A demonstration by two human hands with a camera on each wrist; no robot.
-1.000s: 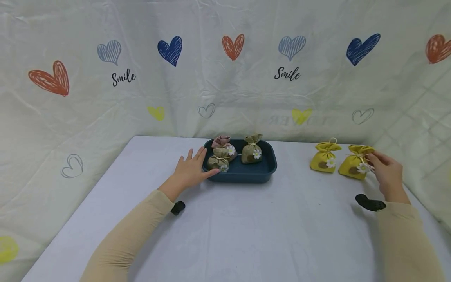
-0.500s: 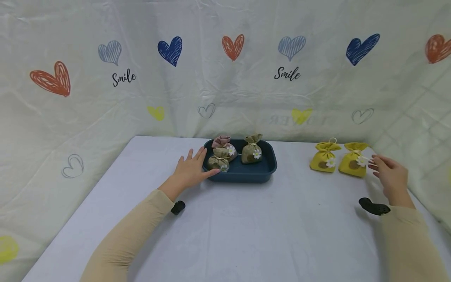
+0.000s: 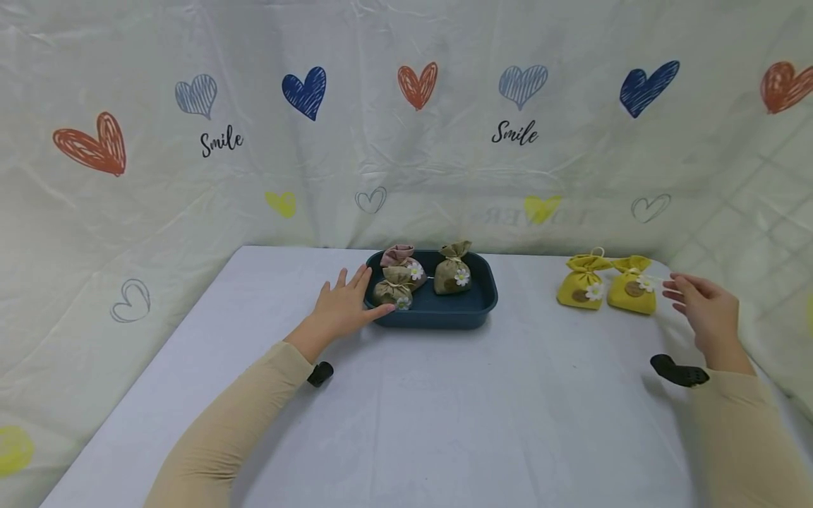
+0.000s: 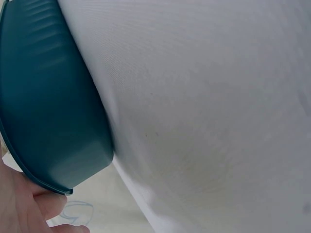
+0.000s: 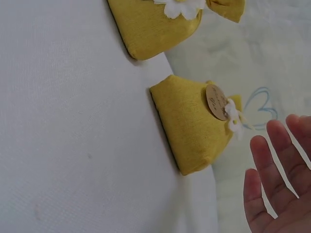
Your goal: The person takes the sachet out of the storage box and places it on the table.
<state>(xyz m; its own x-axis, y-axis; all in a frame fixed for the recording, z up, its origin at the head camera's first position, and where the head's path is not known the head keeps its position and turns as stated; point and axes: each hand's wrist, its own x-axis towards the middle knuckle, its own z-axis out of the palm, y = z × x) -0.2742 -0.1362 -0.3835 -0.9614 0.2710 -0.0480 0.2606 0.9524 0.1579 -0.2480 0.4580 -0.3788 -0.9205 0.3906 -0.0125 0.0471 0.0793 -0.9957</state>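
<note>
The right grip [image 3: 710, 315], fingers spread, hangs just beside the right-hand yellow pouch [image 3: 629, 299] on the surface [image 3: 483, 402], where light handling should prevent toppling, while the spread left grip [image 3: 341, 310] touches the tray [image 3: 432, 319]

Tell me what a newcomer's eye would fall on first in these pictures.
Probably the two bright yellow bags standing at the right of the white table, with the right hand beside them. Next might come the dark blue tray near the table's far edge, holding three small bags, the left hand at its left end. Hearts dot the pale backdrop behind.
</note>
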